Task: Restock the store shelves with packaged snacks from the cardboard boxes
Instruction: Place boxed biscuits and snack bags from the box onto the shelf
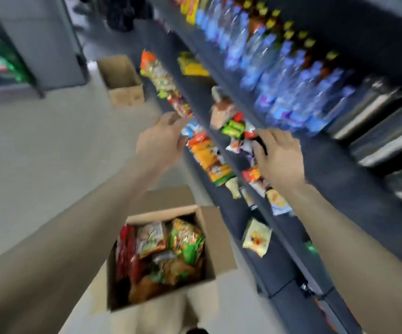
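An open cardboard box (215, 239) stands on the floor below my arms, full of snack packets (171, 247) in red, green and orange. The dark store shelves (335, 189) run along the right. Orange and yellow snack packets (209, 157) line the lower shelf. My left hand (161, 141) reaches to this row with fingers fairly straight, its tips at the packets. My right hand (280, 157) is over the middle shelf among small red and green packets (235, 127); its fingers and thumb curl round a small dark packet (262, 143). The whole view is motion-blurred.
A second cardboard box (123, 78) sits farther down the aisle by the shelf foot. Blue-capped water bottles (279, 68) fill the upper shelf, with metal trays (375, 116) to their right. A grey cabinet (41, 39) stands at the far left across the pale floor.
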The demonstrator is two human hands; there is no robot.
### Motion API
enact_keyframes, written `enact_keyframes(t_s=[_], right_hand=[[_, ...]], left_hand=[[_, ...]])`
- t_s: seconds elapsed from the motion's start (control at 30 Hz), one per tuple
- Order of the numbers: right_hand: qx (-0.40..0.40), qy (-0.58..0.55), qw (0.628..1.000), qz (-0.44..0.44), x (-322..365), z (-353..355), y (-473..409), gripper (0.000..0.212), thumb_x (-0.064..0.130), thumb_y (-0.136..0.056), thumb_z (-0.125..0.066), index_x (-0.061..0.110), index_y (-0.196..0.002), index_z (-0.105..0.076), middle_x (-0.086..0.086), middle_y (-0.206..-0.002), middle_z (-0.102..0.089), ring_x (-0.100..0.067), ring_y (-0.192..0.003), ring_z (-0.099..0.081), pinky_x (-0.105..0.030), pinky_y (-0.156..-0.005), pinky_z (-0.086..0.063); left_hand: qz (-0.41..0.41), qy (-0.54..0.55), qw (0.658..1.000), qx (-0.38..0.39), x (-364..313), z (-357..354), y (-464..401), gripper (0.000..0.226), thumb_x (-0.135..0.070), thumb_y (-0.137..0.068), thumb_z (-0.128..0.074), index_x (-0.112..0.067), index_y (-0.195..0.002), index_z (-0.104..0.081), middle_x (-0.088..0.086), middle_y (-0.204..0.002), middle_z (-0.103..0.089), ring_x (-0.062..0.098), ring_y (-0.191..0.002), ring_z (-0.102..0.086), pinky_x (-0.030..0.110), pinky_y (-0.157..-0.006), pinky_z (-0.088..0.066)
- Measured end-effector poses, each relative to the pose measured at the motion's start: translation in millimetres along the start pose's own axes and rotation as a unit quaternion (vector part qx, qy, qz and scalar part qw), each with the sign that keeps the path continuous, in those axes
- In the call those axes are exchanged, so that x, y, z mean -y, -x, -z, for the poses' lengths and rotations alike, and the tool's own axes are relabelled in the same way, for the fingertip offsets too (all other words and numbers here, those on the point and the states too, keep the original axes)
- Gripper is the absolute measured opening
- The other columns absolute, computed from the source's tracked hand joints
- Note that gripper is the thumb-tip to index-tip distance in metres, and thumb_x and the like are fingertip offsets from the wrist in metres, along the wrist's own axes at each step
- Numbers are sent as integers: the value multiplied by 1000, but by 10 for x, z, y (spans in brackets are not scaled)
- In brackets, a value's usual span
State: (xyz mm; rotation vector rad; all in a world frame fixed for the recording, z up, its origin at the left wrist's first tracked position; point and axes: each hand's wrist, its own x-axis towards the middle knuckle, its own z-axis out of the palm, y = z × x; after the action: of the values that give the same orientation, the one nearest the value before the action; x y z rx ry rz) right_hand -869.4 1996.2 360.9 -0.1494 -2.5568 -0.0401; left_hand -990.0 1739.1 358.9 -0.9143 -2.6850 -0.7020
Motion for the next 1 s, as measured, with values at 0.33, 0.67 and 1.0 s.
enact_keyframes(t_s=[0.33, 0.67, 1.0], right_hand=[[242, -131, 961, 19, 950, -1912, 1341, 42, 35, -100, -40, 13, -131, -57, -10, -113, -65, -33, -100, -62, -46, -82, -49], [409, -173, 896, -15, 1386, -3513, 2510, 45, 39, -102, -51, 21, -143, -46, -4, -135, -59, -25, -122, -58, -45, -100, -50], [553, -180, 807, -107, 1754, -5052, 3000, 50, 35, -105, -47, 12, -149, -40, -10, -144, -51, -29, -131, -50, -40, -103, -41]], left_hand=[[223, -11, 962, 160, 1267, -1286, 1739, 46, -25, -96, -59, -18, -140, -51, 9, -140, -51, 33, -120, -54, 49, -89, -53], [339, 18, 897, 282, 1808, -2803, 3332, 51, -24, -93, -64, -25, -142, -50, 5, -143, -51, 30, -121, -56, 44, -84, -56], [323, 63, 880, 342, 2334, -4160, 3634, 65, -21, -94, -64, -24, -152, -35, 8, -154, -38, 30, -133, -49, 43, -103, -50]])
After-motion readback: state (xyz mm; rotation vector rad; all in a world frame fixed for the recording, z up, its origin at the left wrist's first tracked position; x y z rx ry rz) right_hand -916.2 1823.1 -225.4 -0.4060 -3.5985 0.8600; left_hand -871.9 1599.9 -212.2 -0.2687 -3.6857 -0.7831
